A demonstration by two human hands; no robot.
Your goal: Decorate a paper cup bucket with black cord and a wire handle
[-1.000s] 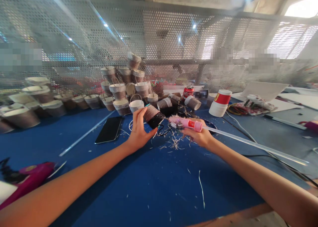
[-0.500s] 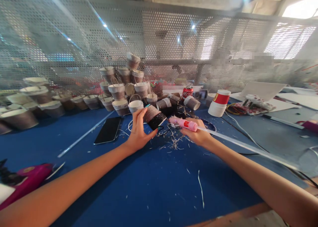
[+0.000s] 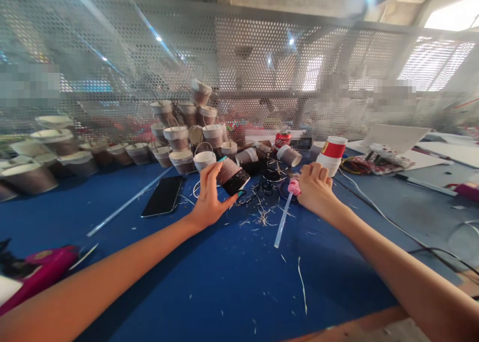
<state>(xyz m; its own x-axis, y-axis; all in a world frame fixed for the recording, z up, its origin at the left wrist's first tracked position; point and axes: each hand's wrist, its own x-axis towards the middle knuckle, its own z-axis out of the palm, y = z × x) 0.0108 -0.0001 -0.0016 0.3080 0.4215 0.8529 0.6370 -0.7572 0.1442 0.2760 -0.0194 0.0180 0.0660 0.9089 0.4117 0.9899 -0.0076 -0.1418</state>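
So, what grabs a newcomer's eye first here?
Probably the piled handled cups at the back, left of centre, before a perforated screen. Then the middle: the left hand grips a tilted cup with a black lower band, while the right hand holds a pink tool, its clear stick jutting toward the wearer. Behind them, a red can stands out.
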